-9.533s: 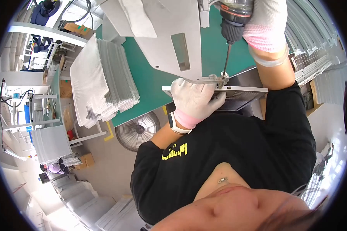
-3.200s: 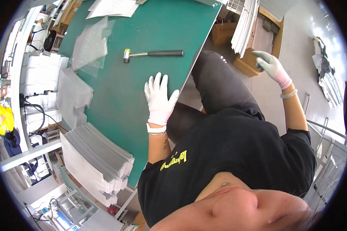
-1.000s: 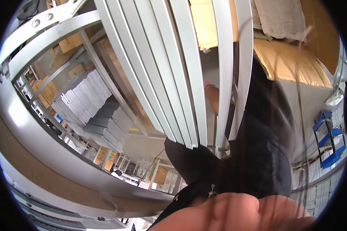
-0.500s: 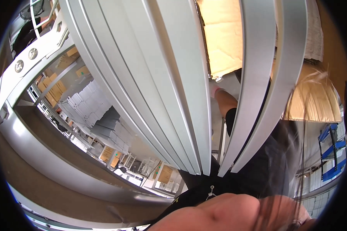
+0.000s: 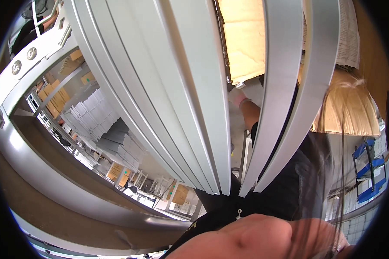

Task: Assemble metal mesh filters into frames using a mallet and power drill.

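Long pale grey metal profiles [image 5: 160, 64] stretch from the upper edge down to my black clothing. To their right run two narrower grey strips [image 5: 285, 56]. In the gap between, my right hand [image 5: 236, 96] shows partly, with a pink band at the wrist and a bare forearm leading into a black sleeve. Its fingers are hidden behind the edge of the wide profile, so I cannot tell what they hold. Just above that hand ends a tan cardboard piece [image 5: 244, 47]. My left hand is not in view.
A curved tan cardboard sheet [image 5: 350, 105] and a printed paper [image 5: 349, 39] lie at the right. Below them is a blue rack [image 5: 371, 172]. At left stand a grey metal frame [image 5: 52, 166], stacked white and grey panels [image 5: 90, 114] and cardboard boxes [image 5: 54, 97].
The profiles, strips and cardboard have shifted slightly to the left in view. A little more of my right hand shows beside the wide profile's edge.
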Demonstrator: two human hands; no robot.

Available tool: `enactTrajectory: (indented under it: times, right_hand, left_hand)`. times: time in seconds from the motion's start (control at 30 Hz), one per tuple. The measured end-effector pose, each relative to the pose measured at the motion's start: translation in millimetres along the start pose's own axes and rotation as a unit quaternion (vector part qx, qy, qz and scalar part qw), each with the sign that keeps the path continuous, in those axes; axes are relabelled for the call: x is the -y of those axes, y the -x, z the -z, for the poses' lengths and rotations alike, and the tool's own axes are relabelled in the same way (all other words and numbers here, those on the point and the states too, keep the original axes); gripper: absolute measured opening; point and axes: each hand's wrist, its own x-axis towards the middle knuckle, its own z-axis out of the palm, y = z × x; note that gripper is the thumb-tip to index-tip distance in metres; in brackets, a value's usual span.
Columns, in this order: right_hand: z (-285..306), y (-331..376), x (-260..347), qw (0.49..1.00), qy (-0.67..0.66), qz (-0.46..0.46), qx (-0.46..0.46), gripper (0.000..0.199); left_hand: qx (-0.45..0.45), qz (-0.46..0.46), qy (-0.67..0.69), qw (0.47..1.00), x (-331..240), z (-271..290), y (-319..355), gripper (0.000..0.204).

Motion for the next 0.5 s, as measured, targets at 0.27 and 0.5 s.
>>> enactTrajectory:
  times: [0.27,0.5]
  right_hand:
    - [22.5,26.7,-48.8,0.990,0.111,-0.030,0.080,0.022]
    - [-16.5,14.6,-42.5,0.963,0.044,-0.158,0.214,0.024]
  left_hand:
    - [0.015,-0.023,0.042,0.999,15.6,-7.3,-2.5,0.073]
    - [0.008,-0.047,0.066,0.997,9.7,0.5,10.5,0.073]
